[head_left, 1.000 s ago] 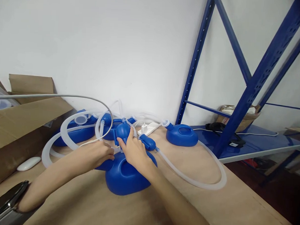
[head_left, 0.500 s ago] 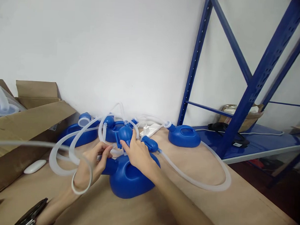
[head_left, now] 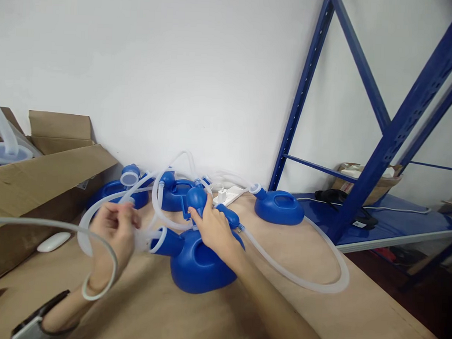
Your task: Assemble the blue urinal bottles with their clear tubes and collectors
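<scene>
A blue plastic bottle [head_left: 202, 268] with a moulded handle lies on the table in front of me, its wide open neck [head_left: 168, 242] pointing left. My right hand [head_left: 216, 229] rests over it, thumb and fingers around a blue bulb-shaped piece [head_left: 196, 198] with a clear tube at its top. Left of the neck, my left hand [head_left: 114, 227] is closed in a pinch and blurred by motion. A small translucent piece [head_left: 127, 200] shows at its fingertips. More translucent plastic [head_left: 143, 238] is visible between that hand and the neck; where it joins is unclear.
Several more blue bottles, one at the right [head_left: 279, 208], stand near the wall with looping clear tubes [head_left: 299, 278]. An opened cardboard box [head_left: 49, 182] and a white computer mouse [head_left: 54, 242] are at left. A power strip [head_left: 230, 194] lies behind; a blue shelf frame [head_left: 376, 161] rises at right.
My left hand has pulled away leftward from the bottle's neck, and the neck's open rim now shows. My right hand stays on the bulb-shaped piece. The view has shifted slightly.
</scene>
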Action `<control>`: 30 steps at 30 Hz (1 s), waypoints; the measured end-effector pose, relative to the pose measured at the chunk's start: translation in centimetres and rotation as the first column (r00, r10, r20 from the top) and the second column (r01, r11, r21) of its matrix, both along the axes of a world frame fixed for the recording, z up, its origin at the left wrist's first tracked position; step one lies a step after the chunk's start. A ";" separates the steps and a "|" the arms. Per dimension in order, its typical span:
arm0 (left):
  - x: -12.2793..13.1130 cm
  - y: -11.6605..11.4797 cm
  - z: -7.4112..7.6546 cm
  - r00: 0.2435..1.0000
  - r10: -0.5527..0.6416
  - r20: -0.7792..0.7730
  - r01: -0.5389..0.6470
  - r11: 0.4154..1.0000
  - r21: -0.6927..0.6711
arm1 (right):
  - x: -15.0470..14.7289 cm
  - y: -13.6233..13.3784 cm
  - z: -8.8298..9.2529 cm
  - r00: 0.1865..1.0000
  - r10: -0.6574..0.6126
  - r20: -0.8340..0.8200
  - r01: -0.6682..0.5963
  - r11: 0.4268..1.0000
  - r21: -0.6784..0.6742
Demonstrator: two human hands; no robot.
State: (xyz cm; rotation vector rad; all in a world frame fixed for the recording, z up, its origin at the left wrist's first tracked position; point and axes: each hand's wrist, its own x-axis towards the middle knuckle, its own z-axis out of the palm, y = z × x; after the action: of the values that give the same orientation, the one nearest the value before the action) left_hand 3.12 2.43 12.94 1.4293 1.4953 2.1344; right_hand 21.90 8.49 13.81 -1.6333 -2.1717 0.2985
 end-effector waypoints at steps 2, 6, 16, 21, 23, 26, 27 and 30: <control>-1.5 0.2 0.5 1.000 -0.014 -0.010 0.014 0.998 -0.059 | 0.4 0.2 0.1 1.000 -0.009 0.000 0.009 1.000 -0.002; -4.7 0.7 -0.1 0.887 -0.226 -0.403 0.031 0.899 -0.437 | 0.9 0.2 0.5 0.999 0.017 -0.033 -0.018 1.000 -0.018; -7.1 2.2 -0.1 0.506 -0.317 -0.802 -0.132 0.891 -0.435 | 1.9 1.0 0.1 0.947 0.077 -0.313 -0.119 0.986 -0.118; -4.3 2.1 4.5 0.652 -0.354 -0.671 0.033 0.897 -0.441 | 3.1 1.0 2.1 0.813 0.266 -0.518 -0.327 0.944 -0.028; -2.9 2.1 6.0 0.722 -0.286 -0.630 0.048 0.929 -0.366 | 4.0 0.2 3.6 0.786 0.354 -0.507 -0.397 0.918 0.025; -1.1 2.0 7.0 0.738 -0.054 -0.673 -0.007 0.996 -0.088 | 5.3 -1.2 5.7 0.811 0.416 -0.412 -0.433 0.900 0.057; -0.7 1.9 7.0 0.732 0.002 -0.681 -0.017 1.000 -0.016 | 5.7 -1.5 6.2 0.824 0.411 -0.390 -0.424 0.904 0.056; 0.0 1.8 6.5 0.686 0.116 -0.718 -0.047 0.992 0.114 | 6.6 -2.0 7.0 0.847 0.402 -0.347 -0.417 0.908 0.035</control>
State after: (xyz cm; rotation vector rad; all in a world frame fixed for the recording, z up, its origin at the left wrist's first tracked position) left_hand 3.13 4.18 19.40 2.4880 1.7116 1.7457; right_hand 28.47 6.50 20.80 -1.0150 -2.2189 0.7047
